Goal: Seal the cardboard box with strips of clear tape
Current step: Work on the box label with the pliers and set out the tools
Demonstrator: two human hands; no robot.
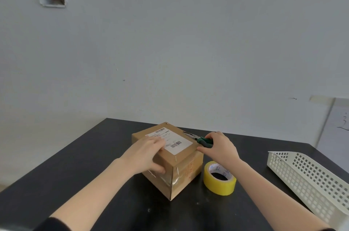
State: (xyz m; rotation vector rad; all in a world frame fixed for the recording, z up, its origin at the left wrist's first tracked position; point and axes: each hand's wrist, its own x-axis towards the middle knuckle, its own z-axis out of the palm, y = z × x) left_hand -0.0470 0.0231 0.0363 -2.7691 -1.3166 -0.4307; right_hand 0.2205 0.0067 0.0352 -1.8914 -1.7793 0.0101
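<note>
A brown cardboard box (181, 166) with a white shipping label on its top stands on the black table, one corner toward me. Clear tape shines on its near corner. My left hand (145, 153) lies flat on the box's top and left side, thumb down the side. My right hand (220, 147) is at the box's right top edge, fingers around the green handles of pliers (198, 139), whose dark jaws reach over the box top. A roll of yellowish tape (220, 178) lies flat on the table just right of the box.
A white perforated plastic basket (309, 179) lies at the right side of the black table (94, 183). A pale wall stands behind the table's far edge, with a small rectangular recess high at the left.
</note>
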